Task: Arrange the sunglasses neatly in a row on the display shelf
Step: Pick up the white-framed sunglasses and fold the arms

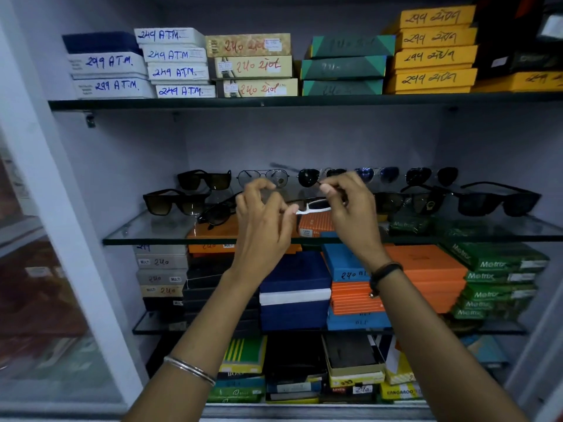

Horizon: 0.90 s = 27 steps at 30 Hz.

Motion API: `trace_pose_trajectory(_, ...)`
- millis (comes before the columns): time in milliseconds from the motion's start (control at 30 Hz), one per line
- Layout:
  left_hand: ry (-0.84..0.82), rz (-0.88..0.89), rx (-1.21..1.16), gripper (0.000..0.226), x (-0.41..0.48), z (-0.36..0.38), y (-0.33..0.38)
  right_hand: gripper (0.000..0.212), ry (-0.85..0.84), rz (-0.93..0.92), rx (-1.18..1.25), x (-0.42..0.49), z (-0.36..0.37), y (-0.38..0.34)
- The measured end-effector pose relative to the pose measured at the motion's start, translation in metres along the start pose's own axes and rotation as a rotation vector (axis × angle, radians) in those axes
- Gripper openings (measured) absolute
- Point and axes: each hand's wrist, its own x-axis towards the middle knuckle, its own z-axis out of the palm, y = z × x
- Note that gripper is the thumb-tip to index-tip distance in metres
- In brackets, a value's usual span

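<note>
Holding a white pair (315, 206) between both hands, I'm over the middle of the glass shelf (146, 229), so that shelf is my landmark. My left hand (263, 220) pinches one end of the frame with thumb and forefinger, the other fingers curled loose. My right hand (344, 205) pinches the other end, near the hinge; whether the arm there is folded or open I cannot tell, since my fingers cover it. The pair hangs just above the shelf's front half and does not look set down.

At the back of the shelf a row of aviators (263, 177) runs across. Along the front, dark square pairs sit at the left end (173, 202) and the right end (499, 201), and one pair (217, 213) just left of my left hand lies skewed. The step in hand, as I judge it, is placing the white pair into the front row's middle gap. Next I'd lower it level, lenses facing out, in line with its neighbours without knocking them, then release both pinches. The skewed pair likely wants straightening after
</note>
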Motion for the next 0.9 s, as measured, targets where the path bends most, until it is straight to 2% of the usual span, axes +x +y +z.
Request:
trace_pose_trajectory(67, -0.052, 0.016, -0.040, 0.016, -0.002, 0.003, 0.003, 0.013, 0.128, 0.184, 0.219, 0.001, 0.000, -0.002)
trace_pose_trajectory(133, -0.127, -0.012, -0.075, 0.013, -0.004, 0.004, 0.004, 0.013, 0.173, 0.345, 0.389, 0.003, -0.001, -0.004)
trace_pose_trajectory(300, -0.135, 0.001, -0.050, 0.007, 0.000, 0.004, 0.002, 0.012, 0.120, 0.388, 0.475, -0.002, -0.004, -0.001)
trace_pose_trajectory(400, -0.065, -0.076, -0.110, 0.012, 0.006, 0.004, 0.006, 0.015, 0.154, 0.408, 0.423, -0.003, -0.008, 0.004)
trace_pose_trajectory(567, 0.114, -0.588, -0.587, 0.016, 0.020, 0.003, 0.005, 0.019, 0.150, 0.437, 0.366, -0.005, -0.012, 0.013)
trace_pose_trajectory(633, 0.072, -0.701, -0.695, 0.017, 0.025, 0.007, 0.004, 0.019, 0.136, 0.438, 0.330, -0.006, -0.013, 0.016)
trace_pose_trajectory(767, -0.024, -0.757, -0.719, 0.020, 0.036, 0.018, 0.002, 0.023, 0.060, 0.299, 0.169, -0.002, -0.024, 0.022)
trace_pose_trajectory(900, -0.106, -0.892, -0.811, 0.021, 0.054, 0.031, -0.002, 0.023, -0.124, 0.139, -0.014, 0.005, -0.036, 0.027)
